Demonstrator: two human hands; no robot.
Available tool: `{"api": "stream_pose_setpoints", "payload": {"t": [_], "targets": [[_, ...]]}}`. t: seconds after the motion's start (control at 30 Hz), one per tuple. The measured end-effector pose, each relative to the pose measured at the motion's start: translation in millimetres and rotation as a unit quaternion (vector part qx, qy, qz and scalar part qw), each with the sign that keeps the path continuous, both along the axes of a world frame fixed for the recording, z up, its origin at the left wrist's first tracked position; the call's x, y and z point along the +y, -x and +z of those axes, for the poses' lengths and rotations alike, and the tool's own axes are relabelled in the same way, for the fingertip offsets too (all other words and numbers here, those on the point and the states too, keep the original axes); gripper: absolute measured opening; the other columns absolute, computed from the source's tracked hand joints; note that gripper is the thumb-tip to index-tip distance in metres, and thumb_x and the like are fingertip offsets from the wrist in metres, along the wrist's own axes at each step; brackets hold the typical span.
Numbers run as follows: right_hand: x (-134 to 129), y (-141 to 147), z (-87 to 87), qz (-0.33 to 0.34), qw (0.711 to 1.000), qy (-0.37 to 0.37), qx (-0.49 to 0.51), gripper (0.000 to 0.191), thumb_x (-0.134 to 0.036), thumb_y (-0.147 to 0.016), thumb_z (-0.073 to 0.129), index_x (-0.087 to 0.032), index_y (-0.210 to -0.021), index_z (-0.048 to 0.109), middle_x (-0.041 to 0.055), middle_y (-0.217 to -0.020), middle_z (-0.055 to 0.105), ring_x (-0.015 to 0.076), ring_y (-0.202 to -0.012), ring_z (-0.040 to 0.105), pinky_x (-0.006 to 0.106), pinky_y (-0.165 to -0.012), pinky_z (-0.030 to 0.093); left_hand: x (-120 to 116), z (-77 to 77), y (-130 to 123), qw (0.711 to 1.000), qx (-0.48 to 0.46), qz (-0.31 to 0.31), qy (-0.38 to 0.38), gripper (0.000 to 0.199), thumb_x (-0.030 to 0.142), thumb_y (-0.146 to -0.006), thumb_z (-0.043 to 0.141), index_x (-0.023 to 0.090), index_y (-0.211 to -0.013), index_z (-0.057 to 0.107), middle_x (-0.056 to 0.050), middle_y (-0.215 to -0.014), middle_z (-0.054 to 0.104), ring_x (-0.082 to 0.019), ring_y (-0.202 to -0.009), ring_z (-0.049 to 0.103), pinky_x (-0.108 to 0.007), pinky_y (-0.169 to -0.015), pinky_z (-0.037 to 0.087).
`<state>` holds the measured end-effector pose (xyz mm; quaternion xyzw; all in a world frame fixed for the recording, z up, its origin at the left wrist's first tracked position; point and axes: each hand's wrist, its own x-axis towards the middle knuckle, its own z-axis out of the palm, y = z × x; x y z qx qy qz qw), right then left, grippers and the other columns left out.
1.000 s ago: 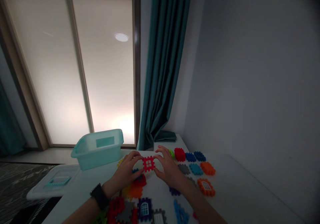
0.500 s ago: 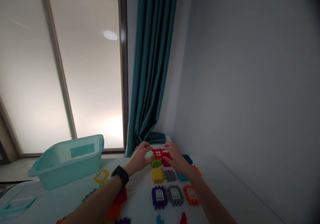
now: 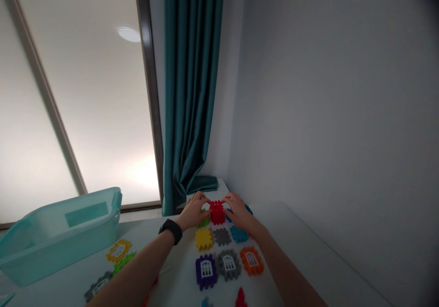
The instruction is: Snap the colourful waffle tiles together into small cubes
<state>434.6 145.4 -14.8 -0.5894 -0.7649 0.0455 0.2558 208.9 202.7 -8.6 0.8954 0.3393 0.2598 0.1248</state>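
Between both hands is a red toothed block (image 3: 217, 212), at the far end of rows of blocks. My left hand (image 3: 194, 212), below a black watch, grips its left side with thumb and fingers. My right hand (image 3: 239, 211) grips its right side the same way. A green block (image 3: 203, 218) lies by my left fingertips, partly hidden. Nearer are a yellow block (image 3: 204, 239), a grey block (image 3: 222, 237) and a teal-blue block (image 3: 239, 234). Closer still lie purple (image 3: 206, 271), grey (image 3: 229, 264) and orange (image 3: 251, 261) blocks with white windows.
A turquoise tub (image 3: 68, 238) stands at the left. Yellow (image 3: 118, 250), green (image 3: 124, 262) and dark grey (image 3: 99, 286) pieces lie beside my left forearm. A red piece (image 3: 241, 298) is at the near edge. Behind are a teal curtain (image 3: 192, 92) and a wall.
The view has turned right. The red block between my hands now faces me more squarely, and its window opening no longer shows. Both hands still grip it.
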Motion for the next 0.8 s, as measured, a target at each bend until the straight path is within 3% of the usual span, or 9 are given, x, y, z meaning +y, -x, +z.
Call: {"api": "stream_pose_setpoints", "payload": {"t": [0.8], "targets": [[1,-1,-5.5,-0.008,0.999,0.041,-0.006,0.03,-0.016,-0.086,0.056,-0.021,-0.115,0.062,0.0091,-0.122,0.058,0.0239,-0.122,0.049,0.038,-0.103,0.037,7,-13.8,-4,1.0,0.007,0.0,0.02,0.028,0.031,-0.086,0.064,0.022,-0.111,0.069,-0.008,-0.113,0.058,-0.028,-0.112,0.055,-0.043,-0.096,0.046]]}}
